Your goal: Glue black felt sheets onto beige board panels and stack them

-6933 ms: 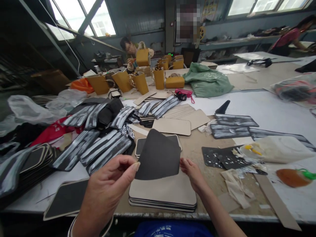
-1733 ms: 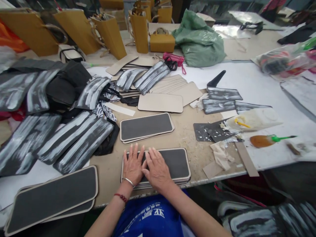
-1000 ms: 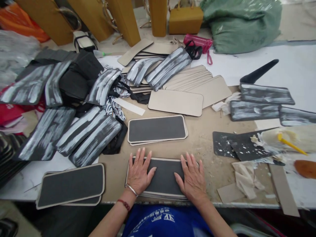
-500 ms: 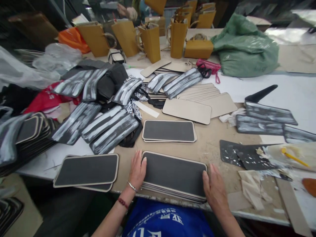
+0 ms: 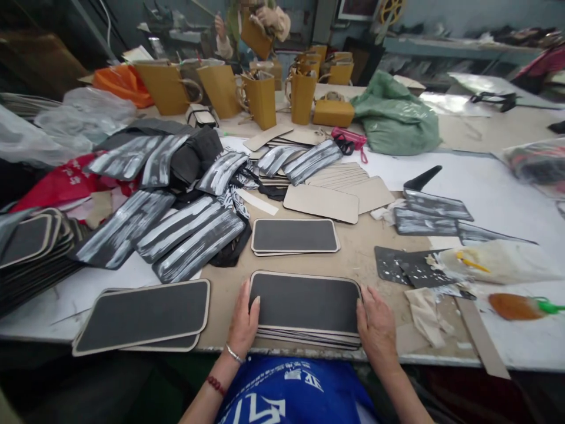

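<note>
A stack of dark rounded panels with beige borders (image 5: 306, 303) lies at the table's front edge, between my two hands. My left hand (image 5: 244, 318) rests against its left end, thumb near the top panel. Against the right end is my right hand (image 5: 376, 321), its thumb on the edge. Both hands hold the stack from its ends. Behind it sit a few similar panels (image 5: 294, 235), and more overlapping panels (image 5: 143, 315) lie to the left.
White-streaked dark pieces (image 5: 200, 241) cover the left and middle. Beige boards (image 5: 321, 203), a glue-spotted dark sheet (image 5: 388, 264) and an orange bottle (image 5: 516, 307) lie on the table. Mustard bags (image 5: 260, 100) and a green sack (image 5: 392, 118) stand behind. A person handles a bag (image 5: 256, 36) beyond.
The camera view has tilted up and turned right, showing more of the background. My hands still flank the stack, whose front edges look more level; my right hand sits closer against its end.
</note>
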`<action>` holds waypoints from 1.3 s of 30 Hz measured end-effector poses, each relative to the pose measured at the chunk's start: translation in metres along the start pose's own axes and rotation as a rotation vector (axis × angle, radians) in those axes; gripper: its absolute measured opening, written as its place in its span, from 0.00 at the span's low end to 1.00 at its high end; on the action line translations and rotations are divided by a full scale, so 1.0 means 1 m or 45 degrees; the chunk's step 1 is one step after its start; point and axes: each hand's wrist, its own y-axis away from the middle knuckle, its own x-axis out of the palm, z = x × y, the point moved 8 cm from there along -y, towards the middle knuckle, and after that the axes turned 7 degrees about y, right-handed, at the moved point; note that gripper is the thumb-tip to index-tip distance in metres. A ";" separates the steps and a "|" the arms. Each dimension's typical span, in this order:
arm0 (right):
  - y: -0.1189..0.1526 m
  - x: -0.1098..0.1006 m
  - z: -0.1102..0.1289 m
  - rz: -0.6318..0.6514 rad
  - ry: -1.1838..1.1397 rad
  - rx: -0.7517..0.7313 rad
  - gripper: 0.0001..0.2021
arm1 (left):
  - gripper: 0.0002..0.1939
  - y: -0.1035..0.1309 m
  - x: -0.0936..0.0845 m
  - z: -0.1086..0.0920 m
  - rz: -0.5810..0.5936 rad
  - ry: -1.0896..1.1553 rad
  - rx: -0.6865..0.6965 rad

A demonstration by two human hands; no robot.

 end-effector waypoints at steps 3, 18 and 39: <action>0.001 -0.005 0.006 -0.004 0.030 0.013 0.19 | 0.22 0.001 -0.007 -0.009 -0.111 -0.012 0.091; 0.017 0.041 -0.020 0.848 -1.105 0.802 0.27 | 0.22 0.006 0.000 -0.012 0.229 0.701 -0.520; -0.122 0.017 -0.037 0.272 -0.523 0.412 0.13 | 0.31 -0.096 -0.041 -0.040 -0.138 0.374 -0.520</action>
